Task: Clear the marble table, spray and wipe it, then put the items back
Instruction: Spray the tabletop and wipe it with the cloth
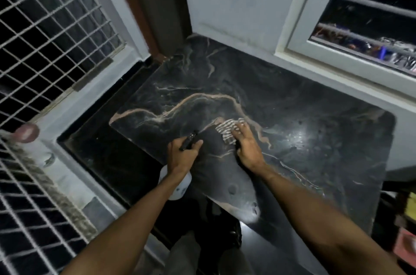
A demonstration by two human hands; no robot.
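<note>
Head view | right hand (246, 144) flat on striped cloth (227, 131), marble table (315, 130) stretches far right | left hand (183, 153) grips spray bottle (177, 184)

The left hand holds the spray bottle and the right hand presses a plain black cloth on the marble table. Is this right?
Not quite. In the head view the cloth under the right hand is striped in light and dark, not plain black. The rest holds: the left hand grips the spray bottle, and the cloth lies flat on the marble table.
</note>
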